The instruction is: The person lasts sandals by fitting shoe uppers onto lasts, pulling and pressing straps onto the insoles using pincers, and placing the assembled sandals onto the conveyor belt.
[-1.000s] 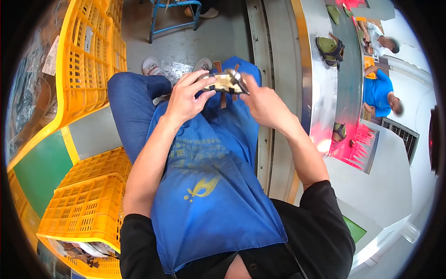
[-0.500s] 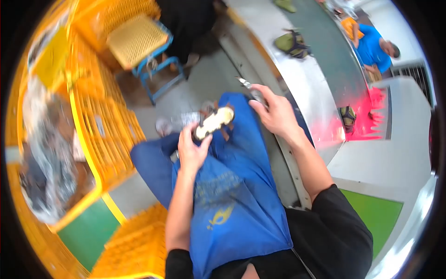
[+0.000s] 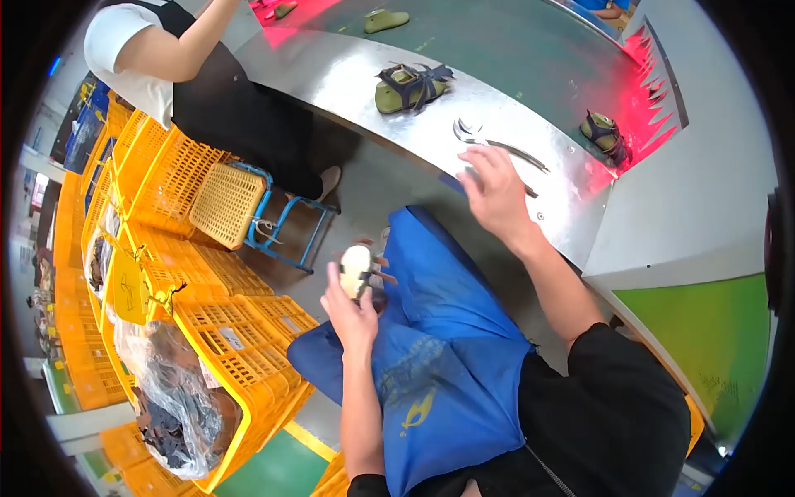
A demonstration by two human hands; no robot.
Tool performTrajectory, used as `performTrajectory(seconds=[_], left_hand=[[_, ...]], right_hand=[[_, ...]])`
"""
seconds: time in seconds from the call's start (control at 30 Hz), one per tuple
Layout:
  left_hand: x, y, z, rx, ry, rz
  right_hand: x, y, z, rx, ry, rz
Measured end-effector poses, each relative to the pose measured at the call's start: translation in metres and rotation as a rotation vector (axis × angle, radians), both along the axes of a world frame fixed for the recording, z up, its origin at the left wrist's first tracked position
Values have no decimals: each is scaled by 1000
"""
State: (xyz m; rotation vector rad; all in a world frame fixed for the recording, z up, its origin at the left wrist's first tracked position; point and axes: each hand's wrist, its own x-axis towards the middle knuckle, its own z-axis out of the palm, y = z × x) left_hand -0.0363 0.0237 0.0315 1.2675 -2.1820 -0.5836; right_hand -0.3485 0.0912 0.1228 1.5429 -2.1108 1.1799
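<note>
My left hand (image 3: 351,319) grips a sandal on a last (image 3: 357,267), its pale cream underside turned up and dark straps around it. The sandal hangs just beyond the blue apron (image 3: 447,348) over my lap. Above the metal bench's near edge, my right hand (image 3: 495,192) is empty with its fingers apart and slightly curled. Right by its fingertips, a pair of pincers (image 3: 497,142) with curved jaws lies on the bench (image 3: 451,157). Part of one handle is hidden behind my right hand.
Strapped sandals on green lasts (image 3: 407,89) (image 3: 603,137) and a bare green last (image 3: 386,21) sit on the bench and the green belt (image 3: 489,50). Left stand yellow crates (image 3: 240,348) with bagged pieces and a blue-framed stool (image 3: 228,203). A person in a black apron (image 3: 228,108) stands beyond.
The pincers have gone from my right hand onto the bench, and that hand has opened. My left hand still holds the sandal, now tipped more upright. The view has swung round.
</note>
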Motion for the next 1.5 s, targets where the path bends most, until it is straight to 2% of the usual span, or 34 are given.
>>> performTrajectory(seconds=[0.03, 0.07, 0.1, 0.13, 0.2, 0.23, 0.3, 0.4, 0.43, 0.5, 0.57, 0.63, 0.73, 1.1, 1.17, 1.2, 1.27, 1.3, 1.37, 1.4, 1.43, 1.47, 1.5], left_hand=[[-2, 0, -6, 104, 321, 57], [7, 2, -10, 684, 685, 182], [-2, 6, 2, 731, 1037, 264], [-3, 6, 6, 868, 1271, 278], [2, 13, 25, 1118, 1383, 271], [3, 15, 24, 1114, 1472, 157], [0, 21, 31, 1159, 1527, 201], [-5, 28, 45, 1174, 1548, 223], [-3, 29, 45, 1159, 1587, 158], [-4, 33, 50, 1164, 1578, 173], [-7, 38, 58, 1170, 1565, 183], [-13, 42, 67, 1151, 1580, 321], [-6, 41, 64, 1133, 1592, 340], [2, 36, 49, 1093, 1639, 382], [2, 35, 48, 1153, 1662, 327], [4, 33, 48, 1192, 1664, 273], [9, 33, 48, 1292, 1603, 147], [7, 38, 49, 1310, 1551, 209], [3, 50, 44, 1311, 1507, 182], [-4, 54, 49, 1272, 1519, 171], [-13, 59, 55, 1185, 1501, 137], [-17, 62, 53, 1176, 1476, 78], [-16, 63, 50, 1239, 1438, 88]], right_hand=[[7, 0, -3, 1, -15, 83], [19, -1, -7, 9, -69, 144], [33, -2, -12, 23, -123, 216], [46, -3, -14, 57, -148, 282], [76, 0, -23, 51, -157, 428], [92, 2, -19, 64, -182, 486], [117, 11, -18, 104, -217, 599], [141, 11, -8, 14, -266, 745], [148, 10, -8, 23, -264, 756], [156, 10, -8, 1, -346, 723], [157, 8, -11, -19, -308, 731], [158, 7, -13, -43, -270, 742], [167, 5, -16, -56, -185, 746], [180, 7, -26, -6, -259, 782], [171, 4, -23, 56, -402, 835], [167, 4, -19, 117, -585, 790], [156, -7, -16, 54, -837, 582], [144, -20, -17, 27, -886, 552], [124, -42, -18, 157, -844, 570], [113, -50, -28, 231, -1124, 734], [104, -55, -22, 423, -1255, 818], [99, -58, -13, 616, -1271, 839], [103, -65, -22, 543, -1345, 973]])
